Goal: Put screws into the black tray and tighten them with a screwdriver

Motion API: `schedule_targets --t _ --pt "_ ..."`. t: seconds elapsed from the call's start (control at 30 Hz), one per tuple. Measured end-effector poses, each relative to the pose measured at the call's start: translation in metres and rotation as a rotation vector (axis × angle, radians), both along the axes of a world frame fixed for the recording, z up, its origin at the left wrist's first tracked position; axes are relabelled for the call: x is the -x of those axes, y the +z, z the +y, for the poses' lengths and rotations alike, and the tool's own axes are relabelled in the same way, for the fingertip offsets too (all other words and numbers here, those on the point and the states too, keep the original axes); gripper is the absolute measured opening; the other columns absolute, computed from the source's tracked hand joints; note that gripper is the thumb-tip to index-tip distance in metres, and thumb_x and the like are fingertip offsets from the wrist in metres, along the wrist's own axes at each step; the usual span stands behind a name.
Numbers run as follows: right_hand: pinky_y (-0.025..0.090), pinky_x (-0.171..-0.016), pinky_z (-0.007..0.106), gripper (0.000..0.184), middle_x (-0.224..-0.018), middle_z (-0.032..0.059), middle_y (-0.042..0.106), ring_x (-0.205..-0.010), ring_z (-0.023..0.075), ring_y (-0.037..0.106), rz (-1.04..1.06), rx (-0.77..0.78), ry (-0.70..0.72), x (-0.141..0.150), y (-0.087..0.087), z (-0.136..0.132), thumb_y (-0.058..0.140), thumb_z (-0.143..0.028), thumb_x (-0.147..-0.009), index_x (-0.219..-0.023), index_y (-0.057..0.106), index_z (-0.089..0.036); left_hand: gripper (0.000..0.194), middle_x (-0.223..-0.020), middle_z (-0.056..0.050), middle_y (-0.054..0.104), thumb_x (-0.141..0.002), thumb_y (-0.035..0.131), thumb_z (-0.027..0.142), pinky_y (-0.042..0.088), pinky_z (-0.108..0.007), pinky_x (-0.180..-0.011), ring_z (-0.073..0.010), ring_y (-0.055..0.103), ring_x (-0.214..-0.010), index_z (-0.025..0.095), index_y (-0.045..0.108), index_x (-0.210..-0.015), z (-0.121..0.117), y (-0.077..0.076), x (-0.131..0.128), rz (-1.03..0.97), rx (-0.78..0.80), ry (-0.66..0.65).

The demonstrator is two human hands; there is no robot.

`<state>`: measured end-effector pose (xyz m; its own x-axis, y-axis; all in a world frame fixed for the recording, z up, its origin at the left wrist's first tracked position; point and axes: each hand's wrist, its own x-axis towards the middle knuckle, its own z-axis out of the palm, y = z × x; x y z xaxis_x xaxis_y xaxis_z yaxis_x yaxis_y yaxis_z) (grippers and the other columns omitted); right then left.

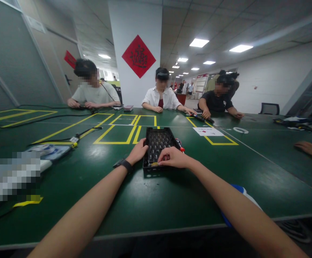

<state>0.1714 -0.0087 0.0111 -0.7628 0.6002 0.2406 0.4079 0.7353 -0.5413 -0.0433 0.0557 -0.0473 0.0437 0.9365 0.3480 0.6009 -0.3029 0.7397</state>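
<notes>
A black gridded tray (159, 140) lies on the green table (156, 200) in front of me. My left hand (138, 152) grips the tray's left edge, fingers curled over the rim; a black watch sits on that wrist. My right hand (173, 157) rests over the tray's near right corner, its fingers pinched on a small yellowish part (155, 164) at the front row. A red-handled tool (181, 144) lies against the tray's right side.
Three people sit across the table, hands on it. Another person's hand (310, 148) rests at the right edge. Cables (64, 138) and a device lie to the left, a white paper (208, 131) and tape roll (240, 130) beyond. Yellow tape marks the table.
</notes>
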Motion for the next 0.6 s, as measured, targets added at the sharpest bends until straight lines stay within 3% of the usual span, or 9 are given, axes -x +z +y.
schedule_targets --t 0.6 --pt "0.042 -0.061 0.021 0.025 -0.079 0.0045 0.066 -0.069 0.0114 0.056 -0.031 0.027 0.011 -0.0019 -0.0004 0.0009 0.061 -0.034 -0.074 -0.086 0.069 -0.014 0.054 -0.131 -0.011 0.046 -0.072 0.042 0.017 0.029 -0.034 -0.105 -0.0209 0.042 -0.120 0.010 0.043 -0.125 0.0015 -0.0012 0.0017 0.018 -0.011 -0.018"
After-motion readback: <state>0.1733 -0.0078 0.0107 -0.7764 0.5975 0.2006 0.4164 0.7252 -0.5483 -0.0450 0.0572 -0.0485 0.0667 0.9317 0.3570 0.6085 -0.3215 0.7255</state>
